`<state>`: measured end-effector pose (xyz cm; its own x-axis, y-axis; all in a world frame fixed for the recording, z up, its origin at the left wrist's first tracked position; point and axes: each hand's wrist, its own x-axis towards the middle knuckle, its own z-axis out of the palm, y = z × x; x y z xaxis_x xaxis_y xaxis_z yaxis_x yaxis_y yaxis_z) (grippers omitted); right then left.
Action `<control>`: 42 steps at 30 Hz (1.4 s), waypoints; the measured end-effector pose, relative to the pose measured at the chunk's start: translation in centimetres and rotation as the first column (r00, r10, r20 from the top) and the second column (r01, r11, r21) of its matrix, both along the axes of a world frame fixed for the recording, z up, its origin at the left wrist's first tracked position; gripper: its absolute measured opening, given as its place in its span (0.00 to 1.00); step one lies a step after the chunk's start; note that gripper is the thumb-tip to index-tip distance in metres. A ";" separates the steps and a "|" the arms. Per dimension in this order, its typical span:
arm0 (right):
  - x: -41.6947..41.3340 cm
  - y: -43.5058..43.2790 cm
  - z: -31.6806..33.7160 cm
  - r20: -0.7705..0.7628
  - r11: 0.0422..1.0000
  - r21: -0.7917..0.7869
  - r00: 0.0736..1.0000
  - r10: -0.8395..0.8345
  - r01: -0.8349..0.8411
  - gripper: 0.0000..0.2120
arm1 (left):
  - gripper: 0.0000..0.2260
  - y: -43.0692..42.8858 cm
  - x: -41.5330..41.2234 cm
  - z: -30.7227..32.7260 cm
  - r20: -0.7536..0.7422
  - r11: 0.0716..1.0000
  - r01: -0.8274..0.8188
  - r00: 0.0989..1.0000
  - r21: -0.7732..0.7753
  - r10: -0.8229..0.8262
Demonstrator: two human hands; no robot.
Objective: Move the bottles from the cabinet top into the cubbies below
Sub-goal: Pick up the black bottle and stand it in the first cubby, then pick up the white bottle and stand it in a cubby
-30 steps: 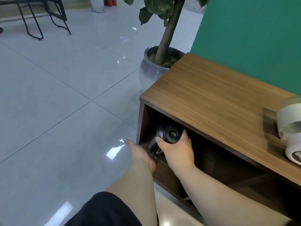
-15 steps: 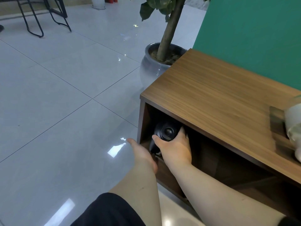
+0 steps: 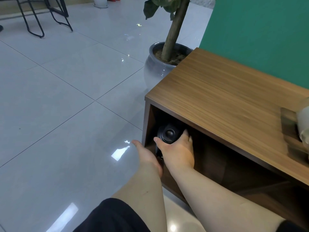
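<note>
Your right hand point(image 3: 177, 153) is curled around the top of a black, round-capped bottle point(image 3: 168, 133), thumb on its left side and fingers wrapped over the right. The bottle stands inside the leftmost cubby point(image 3: 209, 158) of the low walnut-brown wooden cabinet point(image 3: 225, 97), close to the left side wall, under the front edge of the worktop. Your left hand point(image 3: 147, 154) reaches to the cabinet's lower left front corner, just beside the bottle's base; its fingers are hidden, so you cannot tell how far it is open or whether it holds anything. At the right edge of the worktop, a pale, blurred container point(image 3: 303, 124) sits on a dark wooden tray point(image 3: 289, 124). A grey ceramic plant pot point(image 3: 155, 67) stands on the tiled floor beyond the cabinet's far end.
</note>
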<state>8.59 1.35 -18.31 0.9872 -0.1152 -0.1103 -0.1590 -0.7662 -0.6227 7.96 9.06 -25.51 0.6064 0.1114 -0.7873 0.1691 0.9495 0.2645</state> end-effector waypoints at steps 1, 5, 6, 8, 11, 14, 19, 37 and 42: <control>0.0 0.1 0.0 0.006 1.000 0.000 1.000 -0.006 0.006 0.56 | 0.77 0.0 0.1 -0.1 0.005 1.000 -0.003 1.000 -0.006 0.003; 0.0 0.2 -0.5 0.019 1.000 -0.011 1.000 -0.023 0.023 0.57 | 0.78 0.1 0.3 -0.4 -0.005 1.000 0.006 1.000 -0.006 -0.006; 0.0 0.2 -0.4 0.018 1.000 -0.006 0.999 -0.027 0.027 0.58 | 0.79 0.2 0.3 -0.2 -0.007 1.000 0.011 1.000 -0.004 -0.011; -0.3 0.1 -0.2 -0.004 0.999 0.021 0.999 -0.032 0.032 0.60 | 0.78 0.2 0.3 -0.3 -0.028 1.000 0.030 0.999 0.003 -0.029; -1.5 -1.1 0.4 -0.039 1.000 -0.012 0.999 0.022 -0.023 0.62 | 0.68 0.5 0.7 -1.4 -0.122 0.998 0.050 0.991 0.035 -0.046; -4.0 -3.6 1.5 -0.070 0.983 -0.106 0.987 0.142 -0.149 0.55 | 0.52 0.4 -0.9 2.3 -0.191 0.983 0.157 0.972 0.100 -0.136; -8.4 -7.8 6.5 -0.160 0.959 0.075 0.946 0.281 -0.272 0.33 | 0.35 0.1 -4.5 8.8 -0.212 0.931 0.274 0.951 0.242 -0.225; -5.5 -21.0 20.4 0.409 0.904 -0.362 0.910 -0.064 0.226 0.37 | 0.26 -8.4 -13.8 16.3 0.000 0.783 0.429 0.877 0.450 -0.481; -4.8 -21.1 19.5 0.308 0.907 -0.317 0.935 -0.178 0.277 0.35 | 0.25 -8.3 -14.6 16.7 -0.009 0.746 0.477 0.845 0.464 -0.535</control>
